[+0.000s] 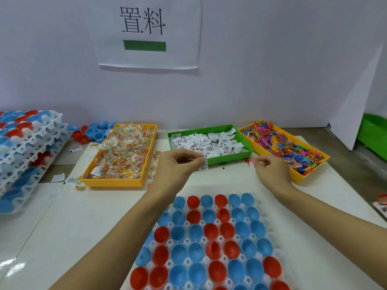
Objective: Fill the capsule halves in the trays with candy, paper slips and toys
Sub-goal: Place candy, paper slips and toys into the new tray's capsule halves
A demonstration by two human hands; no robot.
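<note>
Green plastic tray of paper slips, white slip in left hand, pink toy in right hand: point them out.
Green plastic tray (227, 160): head view, front wall.
White paper slip (204, 164): head view, slip's middle.
Pink plastic toy (249, 162): head view, its body.

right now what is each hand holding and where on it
The left hand pinches a white paper slip by its top edge. The right hand pinches a small pink toy by one end.

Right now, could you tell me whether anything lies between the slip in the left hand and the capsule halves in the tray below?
Nothing visible does. The left hand pinches the slip above bare table, and the open capsule halves lie just nearer, uncovered.
</note>
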